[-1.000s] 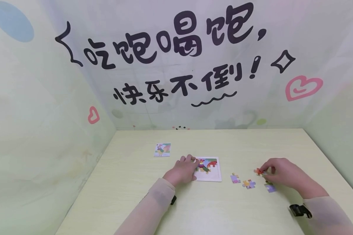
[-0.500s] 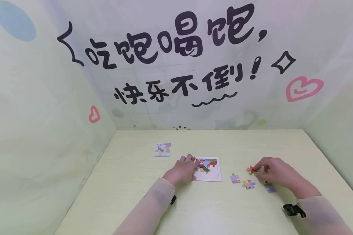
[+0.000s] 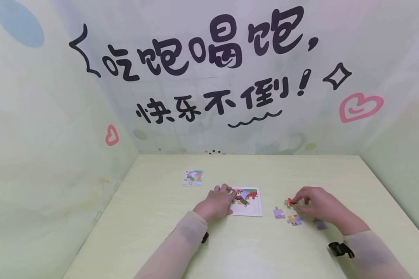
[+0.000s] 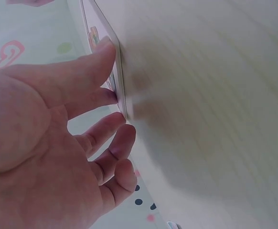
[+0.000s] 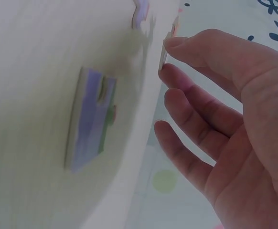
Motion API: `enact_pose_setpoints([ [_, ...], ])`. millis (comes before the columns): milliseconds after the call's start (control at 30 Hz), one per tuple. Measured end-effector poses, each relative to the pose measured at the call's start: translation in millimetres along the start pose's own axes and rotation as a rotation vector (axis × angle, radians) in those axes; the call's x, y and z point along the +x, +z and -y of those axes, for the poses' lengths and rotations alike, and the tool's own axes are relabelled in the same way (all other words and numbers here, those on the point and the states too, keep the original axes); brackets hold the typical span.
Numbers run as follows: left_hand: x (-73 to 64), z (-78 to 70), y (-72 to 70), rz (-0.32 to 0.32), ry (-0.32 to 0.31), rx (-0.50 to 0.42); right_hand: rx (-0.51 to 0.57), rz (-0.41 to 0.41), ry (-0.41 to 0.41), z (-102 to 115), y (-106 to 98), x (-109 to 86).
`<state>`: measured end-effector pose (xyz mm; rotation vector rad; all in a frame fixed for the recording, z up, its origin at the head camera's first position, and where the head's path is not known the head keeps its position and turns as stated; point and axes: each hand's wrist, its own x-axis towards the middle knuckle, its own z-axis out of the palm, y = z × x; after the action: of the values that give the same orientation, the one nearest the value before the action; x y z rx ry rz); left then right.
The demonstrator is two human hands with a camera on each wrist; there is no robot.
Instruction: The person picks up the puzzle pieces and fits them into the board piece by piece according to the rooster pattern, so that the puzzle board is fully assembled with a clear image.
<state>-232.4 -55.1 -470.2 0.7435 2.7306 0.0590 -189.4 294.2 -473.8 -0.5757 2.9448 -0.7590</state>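
Observation:
My left hand (image 3: 214,203) rests at the left side of a white puzzle tray (image 3: 246,210). Its thumb and index fingertips touch the tray's rim (image 4: 120,71) in the left wrist view, the other fingers loosely bent. A partly assembled rooster picture (image 3: 242,195) fills the tray's upper part. To the right, my right hand (image 3: 322,205) pinches a red-orange puzzle piece (image 3: 289,202) between thumb and index finger. The right wrist view shows that piece (image 5: 164,53) nearly edge-on, its picture side mostly hidden.
Loose pieces lie right of the tray: a purple one (image 3: 278,213), a yellow-and-purple one (image 3: 295,220), and another purple one (image 3: 320,224) partly under the right hand. A small rooster picture card (image 3: 193,178) lies at the back left. Printed cloth walls (image 3: 213,135) enclose the table.
My right hand has moved left toward the tray, carrying the red-orange puzzle piece above the loose pieces. The left hand stays on the tray.

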Motion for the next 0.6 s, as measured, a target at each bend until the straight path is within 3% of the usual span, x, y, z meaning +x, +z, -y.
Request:
enact_pose_setpoints([
  [333,2.1,0.1,1.2,0.003,0.000,-0.006,-0.028,-0.029,-0.053,7.8,5.8,8.2],
  [600,1.8,-0.3,0.2,0.016,-0.004,-0.012,0.003,-0.022,-0.034,15.7,12.3,13.4],
])
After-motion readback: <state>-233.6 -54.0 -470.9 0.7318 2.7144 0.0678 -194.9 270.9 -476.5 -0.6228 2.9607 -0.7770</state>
